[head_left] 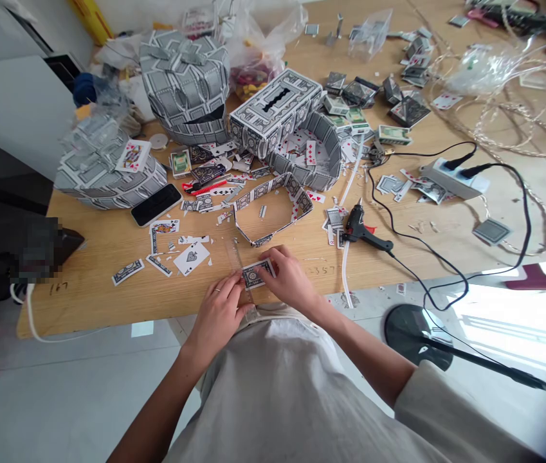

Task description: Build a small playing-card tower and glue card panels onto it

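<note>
While a grey-and-white open tray made of cards held loose red-pipped cards, a clear plastic bag beyond it contained red and yellow pieces. A black-and-white patterned card band stood around a small scrap. Near the front edge of the light wooden desk, the right hand had its grip on a black-and-white patterned card, thumb on top. The left hand lay at the card's left end, beside a clear ruler; how tight its grip was, I could not tell. Beyond the desk's front edge, a round black base stood on the grey tiled floor. There were one black glue gun, one dark-screened phone and two black plugs in one white power strip.
</note>
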Tool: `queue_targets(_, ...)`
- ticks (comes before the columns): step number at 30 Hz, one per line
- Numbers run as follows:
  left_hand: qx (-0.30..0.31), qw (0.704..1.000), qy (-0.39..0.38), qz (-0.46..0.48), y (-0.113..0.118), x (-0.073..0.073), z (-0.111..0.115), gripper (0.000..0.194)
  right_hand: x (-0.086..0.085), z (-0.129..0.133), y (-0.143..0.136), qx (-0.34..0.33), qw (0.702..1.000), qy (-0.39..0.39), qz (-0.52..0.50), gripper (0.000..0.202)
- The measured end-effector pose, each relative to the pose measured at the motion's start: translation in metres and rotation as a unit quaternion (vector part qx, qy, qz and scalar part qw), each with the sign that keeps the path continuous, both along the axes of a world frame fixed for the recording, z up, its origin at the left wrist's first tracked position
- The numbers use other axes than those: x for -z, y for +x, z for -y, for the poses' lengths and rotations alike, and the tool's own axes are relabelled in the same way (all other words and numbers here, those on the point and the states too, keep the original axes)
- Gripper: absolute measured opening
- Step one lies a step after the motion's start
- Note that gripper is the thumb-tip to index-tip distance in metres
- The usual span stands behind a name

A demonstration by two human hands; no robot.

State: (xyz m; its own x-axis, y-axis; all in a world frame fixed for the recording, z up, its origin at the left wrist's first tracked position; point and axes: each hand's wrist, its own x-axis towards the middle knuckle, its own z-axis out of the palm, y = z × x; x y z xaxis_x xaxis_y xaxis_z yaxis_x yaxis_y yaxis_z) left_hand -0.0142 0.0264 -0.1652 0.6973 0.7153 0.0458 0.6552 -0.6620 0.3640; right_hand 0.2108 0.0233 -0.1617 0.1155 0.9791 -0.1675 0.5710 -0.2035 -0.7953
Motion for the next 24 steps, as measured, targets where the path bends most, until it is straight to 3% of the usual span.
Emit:
queue_targets(6,0.005,1.000,0.003,-0.014,0.002,-0.006,-0.002,0.039,-0.005,-0.003,0.006,-0.008,0.993,-0.081,-0.086,0.040)
queue_targets(11,0.003,1.000,0.014,-0.017,0.003,-0.006,-0.004,0.026,-0.005,0.000,0.004,0.002,0.991,-0.091,-0.098,0.045)
queue_targets(17,0.000,0.999,0.016,-0.027,0.005,-0.005,-0.005,0.029,-0.008,0.000,0.002,0.012,0.984,-0.105,-0.147,0.052)
queue_targets(19,0.004,0.999,0.014,-0.029,0.006,-0.006,-0.006,0.029,-0.007,-0.001,0.000,0.044,0.964,-0.135,-0.223,0.056)
queue_targets(22,0.009,0.999,0.014,-0.028,0.005,-0.006,-0.006,0.030,-0.006,-0.001,-0.005,0.103,0.913,-0.184,-0.349,0.058)
queue_targets(24,0.010,0.999,0.013,-0.027,0.004,-0.005,-0.007,0.031,-0.006,0.001,-0.009,0.124,0.892,-0.198,-0.386,0.056)
